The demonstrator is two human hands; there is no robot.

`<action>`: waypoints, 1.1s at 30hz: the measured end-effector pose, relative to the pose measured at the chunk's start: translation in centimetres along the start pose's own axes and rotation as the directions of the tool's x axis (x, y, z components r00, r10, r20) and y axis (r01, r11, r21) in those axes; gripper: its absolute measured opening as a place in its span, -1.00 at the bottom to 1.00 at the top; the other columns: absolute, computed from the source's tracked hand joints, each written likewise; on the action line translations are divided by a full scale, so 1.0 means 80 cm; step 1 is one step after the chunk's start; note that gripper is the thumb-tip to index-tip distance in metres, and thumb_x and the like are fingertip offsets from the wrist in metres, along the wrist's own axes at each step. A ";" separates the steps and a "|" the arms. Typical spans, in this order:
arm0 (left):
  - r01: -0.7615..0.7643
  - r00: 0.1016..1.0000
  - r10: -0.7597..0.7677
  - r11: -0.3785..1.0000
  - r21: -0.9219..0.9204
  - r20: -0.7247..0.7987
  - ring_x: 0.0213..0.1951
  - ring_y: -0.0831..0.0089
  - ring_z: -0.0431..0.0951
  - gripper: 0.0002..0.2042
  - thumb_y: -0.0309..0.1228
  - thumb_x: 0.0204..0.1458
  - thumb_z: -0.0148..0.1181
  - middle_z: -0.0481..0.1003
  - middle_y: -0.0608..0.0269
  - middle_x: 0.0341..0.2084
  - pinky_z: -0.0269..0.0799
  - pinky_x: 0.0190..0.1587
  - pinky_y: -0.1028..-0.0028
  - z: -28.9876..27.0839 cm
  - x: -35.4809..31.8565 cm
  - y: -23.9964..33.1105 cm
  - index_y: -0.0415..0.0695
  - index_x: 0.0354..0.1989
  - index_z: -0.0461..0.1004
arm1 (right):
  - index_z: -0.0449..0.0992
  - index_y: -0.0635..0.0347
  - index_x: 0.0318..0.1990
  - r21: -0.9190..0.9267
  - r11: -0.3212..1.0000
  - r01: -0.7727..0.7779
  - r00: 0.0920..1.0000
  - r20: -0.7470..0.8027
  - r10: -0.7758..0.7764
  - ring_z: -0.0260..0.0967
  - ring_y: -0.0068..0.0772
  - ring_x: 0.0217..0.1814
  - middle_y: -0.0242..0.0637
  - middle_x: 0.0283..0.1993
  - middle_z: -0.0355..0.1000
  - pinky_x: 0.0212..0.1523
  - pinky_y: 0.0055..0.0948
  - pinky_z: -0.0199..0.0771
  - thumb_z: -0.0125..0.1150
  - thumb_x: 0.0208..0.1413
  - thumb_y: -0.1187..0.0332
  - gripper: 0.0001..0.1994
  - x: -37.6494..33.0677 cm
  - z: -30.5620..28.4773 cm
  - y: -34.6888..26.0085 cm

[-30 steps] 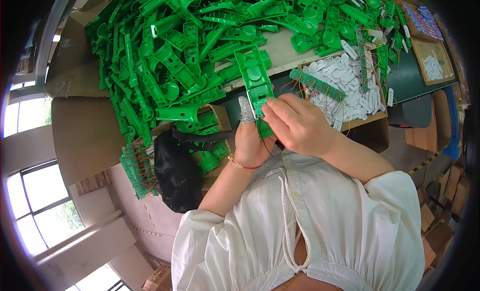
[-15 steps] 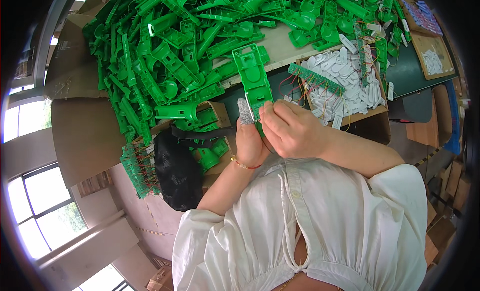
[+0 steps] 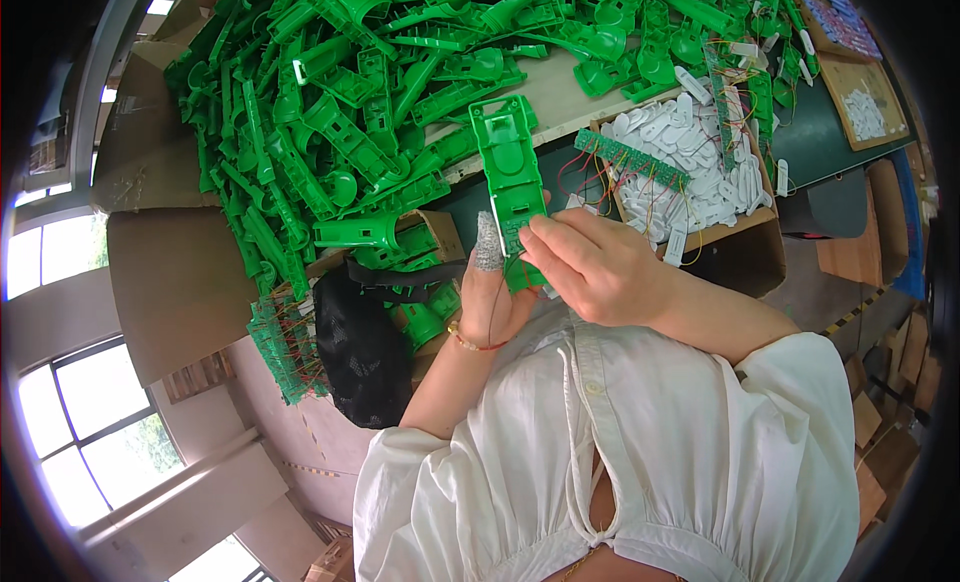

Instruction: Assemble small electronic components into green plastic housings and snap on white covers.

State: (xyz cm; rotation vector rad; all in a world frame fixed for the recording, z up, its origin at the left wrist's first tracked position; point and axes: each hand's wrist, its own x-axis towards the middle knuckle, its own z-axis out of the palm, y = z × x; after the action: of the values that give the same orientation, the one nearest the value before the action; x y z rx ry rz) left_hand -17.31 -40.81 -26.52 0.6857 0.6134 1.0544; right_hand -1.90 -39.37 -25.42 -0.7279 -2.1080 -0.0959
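My left hand [image 3: 492, 304] holds a long green plastic housing [image 3: 511, 162] from beneath, its open inner side facing up. Grey wrapping covers the thumb, which lies along the housing's left edge beside a thin white strip. Near the lower end of the housing sits a small green circuit board [image 3: 514, 240]. A thin dark wire runs down over the left palm. My right hand [image 3: 600, 267] is closed, thumb and forefinger pinched at the board's right edge; whatever is between the fingertips is hidden.
A large heap of green plastic housings [image 3: 330, 132] covers the table beyond. To the right, a cardboard box [image 3: 745, 232] holds white plastic pieces [image 3: 680, 147], with a strip of green circuit boards [image 3: 632, 160] and wires across it. A black mesh bag [image 3: 360, 347] hangs at the left.
My right hand has shifted slightly right and down, uncovering more of the board and the housing's lower end. The left hand still holds the housing, now a little lower in view.
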 end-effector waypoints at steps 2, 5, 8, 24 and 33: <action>-0.009 1.000 0.010 1.000 -0.030 0.022 0.11 0.33 0.27 -0.48 -0.12 0.15 -0.15 0.20 0.16 0.14 0.21 0.14 0.34 -0.005 0.001 -0.006 -0.18 0.20 0.09 | 0.48 0.50 -0.38 -0.012 1.000 0.009 1.000 -0.013 -0.009 0.35 -0.30 -0.39 -0.11 -0.24 0.33 -0.50 -0.50 0.44 0.24 -0.20 0.53 -0.80 0.000 0.001 -0.002; -0.022 1.000 0.023 0.997 -0.081 0.005 0.11 0.32 0.27 -0.49 -0.14 0.15 -0.14 0.20 0.15 0.14 0.18 0.16 0.36 -0.011 0.001 -0.018 -0.18 0.19 0.10 | 0.49 0.51 -0.40 -0.051 0.998 0.028 0.999 -0.019 -0.029 0.35 -0.30 -0.39 -0.09 -0.25 0.34 -0.50 -0.51 0.45 0.25 -0.21 0.53 -0.81 0.002 0.004 -0.006; -0.022 0.998 0.016 0.993 -0.116 -0.059 0.10 0.33 0.29 -0.56 -0.20 0.18 -0.17 0.24 0.14 0.11 0.17 0.18 0.38 -0.002 0.001 -0.017 -0.18 0.17 0.14 | 0.49 0.51 -0.41 -0.090 0.995 0.042 0.999 -0.015 -0.043 0.35 -0.29 -0.38 -0.09 -0.26 0.35 -0.50 -0.52 0.46 0.26 -0.21 0.53 -0.81 0.003 0.005 -0.007; 0.223 0.974 -0.226 0.967 -0.123 -0.012 -0.31 0.25 0.53 -0.56 -0.14 0.18 -0.18 0.44 0.03 -0.25 0.50 -0.31 0.31 -0.003 -0.003 -0.004 -0.29 0.01 0.24 | 0.37 0.37 -0.07 0.727 -0.341 -0.596 0.515 0.672 0.532 0.34 -0.56 -0.48 -0.21 -0.26 0.40 -0.48 -0.52 0.43 0.19 0.04 0.44 -0.69 -0.011 -0.012 0.017; 0.257 0.920 -0.157 0.933 0.250 -0.360 -0.30 0.34 0.53 -0.60 -0.17 0.19 -0.17 0.49 0.04 -0.32 0.48 -0.26 0.40 -0.043 0.002 -0.020 -0.32 -0.14 0.37 | 0.36 0.36 0.00 0.566 0.175 -0.805 0.536 0.569 0.624 0.41 -0.53 -0.35 -0.22 -0.24 0.44 -0.27 -0.59 0.44 0.15 0.05 0.44 -0.65 -0.048 0.040 0.036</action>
State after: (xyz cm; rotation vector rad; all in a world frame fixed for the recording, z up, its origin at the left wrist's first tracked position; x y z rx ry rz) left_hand -18.90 -40.50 -29.97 0.6824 1.1337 0.8916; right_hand -0.96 -37.78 -30.87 -1.1015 -1.4449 1.4695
